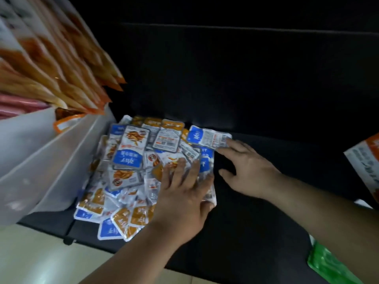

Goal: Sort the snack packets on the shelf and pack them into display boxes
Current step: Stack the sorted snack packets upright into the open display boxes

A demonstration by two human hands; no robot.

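A loose heap of small snack packets [131, 167], blue-and-white and orange-and-white, lies on a black shelf [256, 212]. My left hand [184, 193] rests flat on the right part of the heap, fingers spread, pressing on packets. My right hand [246, 165] hovers just right of the heap with fingers apart; its fingertips touch a blue-and-white packet [209, 138] at the heap's upper right edge. Neither hand has a packet closed in its grip.
A translucent white display box [51, 160] stands left of the heap, holding long orange packets [67, 64] that lean over it. An orange-and-white bag [367, 160] is at the right edge, a green packet [328, 263] at lower right. A pale floor lies below the shelf edge.
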